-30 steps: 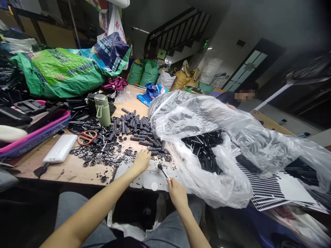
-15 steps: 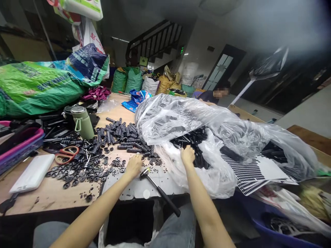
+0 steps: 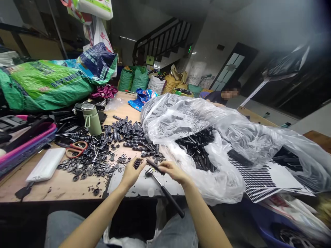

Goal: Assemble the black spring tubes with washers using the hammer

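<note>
While pinching a black tube [image 3: 154, 166] in the right hand [image 3: 175, 171], holds it aslant above the counter [image 3: 54, 191] (hammer [image 3: 167, 195] lying near), aimed end-on toward the left hand [image 3: 130, 175], clasping a patterned roller [image 3: 137, 163] there.

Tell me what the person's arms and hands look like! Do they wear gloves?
No gloves: the left hand and right hand are bare. Both forearms are bare too, with no sleeves, watch or bracelet showing. Any rings are too small to tell.
</note>
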Motion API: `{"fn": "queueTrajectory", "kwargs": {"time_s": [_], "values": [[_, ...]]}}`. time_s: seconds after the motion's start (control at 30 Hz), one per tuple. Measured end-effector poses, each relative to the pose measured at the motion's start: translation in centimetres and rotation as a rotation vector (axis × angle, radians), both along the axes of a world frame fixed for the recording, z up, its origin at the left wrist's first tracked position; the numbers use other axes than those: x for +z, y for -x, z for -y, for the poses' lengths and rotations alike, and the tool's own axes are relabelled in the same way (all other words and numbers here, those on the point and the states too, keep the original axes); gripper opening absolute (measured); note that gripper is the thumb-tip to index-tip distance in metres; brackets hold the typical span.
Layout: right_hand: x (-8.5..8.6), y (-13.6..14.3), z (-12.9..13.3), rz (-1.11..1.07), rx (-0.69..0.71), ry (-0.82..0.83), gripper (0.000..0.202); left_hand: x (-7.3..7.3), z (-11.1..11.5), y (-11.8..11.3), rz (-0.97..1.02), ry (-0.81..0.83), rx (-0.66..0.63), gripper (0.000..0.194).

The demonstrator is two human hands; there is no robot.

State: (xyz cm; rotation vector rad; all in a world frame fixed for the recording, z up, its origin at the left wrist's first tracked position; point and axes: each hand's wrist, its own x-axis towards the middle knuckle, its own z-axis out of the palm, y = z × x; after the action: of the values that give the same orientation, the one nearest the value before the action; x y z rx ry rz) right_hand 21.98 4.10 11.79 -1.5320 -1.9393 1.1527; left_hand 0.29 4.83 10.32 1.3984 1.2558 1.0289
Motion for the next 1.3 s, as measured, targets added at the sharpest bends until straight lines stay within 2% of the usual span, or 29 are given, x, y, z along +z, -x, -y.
{"fn": "queueTrajectory", "kwargs": {"time_s": [0.03,0.1,0.17,0.2,0.27,0.33,0.4,0.43,0.57,0.67,0.83,0.97,1.07,1.13,1.3], "values": [[0.5,0.7,0.3,0.01,0.163,0.045,0.028,0.6,0.2,0.0,-0.05,-0.095,-0.035,0.028],[1.5,1.5,0.3,0.103,0.385,0.089,0.024,1.1,0.5,0.1,-0.139,-0.165,-0.225,0.022],[2.3,2.2,-0.1,0.157,0.47,0.064,0.023,0.7,0.7,0.2,-0.154,-0.044,-0.441,0.02],[2.5,2.7,-0.3,0.165,0.43,0.008,0.024,0.3,0.8,0.3,-0.132,0.044,-0.494,0.021],[2.3,4.0,-0.2,0.188,0.215,-0.188,0.029,-0.4,1.0,0.3,-0.045,0.212,-0.433,0.021],[1.4,5.6,0.4,0.239,-0.006,-0.392,0.061,-1.0,1.1,0.3,0.065,0.338,-0.269,0.02],[0.2,7.0,1.3,0.305,-0.068,-0.49,0.096,-1.2,1.2,0.2,0.152,0.412,-0.176,0.022],[-0.5,7.6,1.7,0.33,-0.066,-0.502,0.104,-1.2,1.2,0.3,0.186,0.421,-0.165,0.024],[-1.9,8.0,2.6,0.281,-0.115,-0.499,0.109,-0.9,1.2,0.5,0.39,0.367,-0.18,0.033],[-1.9,7.5,3.0,0.163,-0.098,-0.48,0.114,-0.8,1.1,0.8,0.536,0.326,-0.18,0.036],[-1.3,7.8,3.9,0.015,0.002,-0.504,0.113,-0.9,1.3,0.7,0.527,0.367,-0.109,0.048],[-1.0,8.8,4.2,-0.038,0.095,-0.537,0.11,-0.9,1.5,0.4,0.577,0.346,-0.01,0.04],[-1.0,9.2,4.1,-0.044,0.133,-0.517,0.106,-0.8,1.8,0.1,0.629,0.369,-0.016,0.033],[-1.2,9.3,4.0,-0.046,0.139,-0.508,0.104,-0.6,2.0,-0.1,0.638,0.42,-0.037,0.031],[-2.1,9.7,3.8,-0.053,0.091,-0.432,0.105,-0.4,2.0,-0.3,0.579,0.51,0.04,0.023]]}}
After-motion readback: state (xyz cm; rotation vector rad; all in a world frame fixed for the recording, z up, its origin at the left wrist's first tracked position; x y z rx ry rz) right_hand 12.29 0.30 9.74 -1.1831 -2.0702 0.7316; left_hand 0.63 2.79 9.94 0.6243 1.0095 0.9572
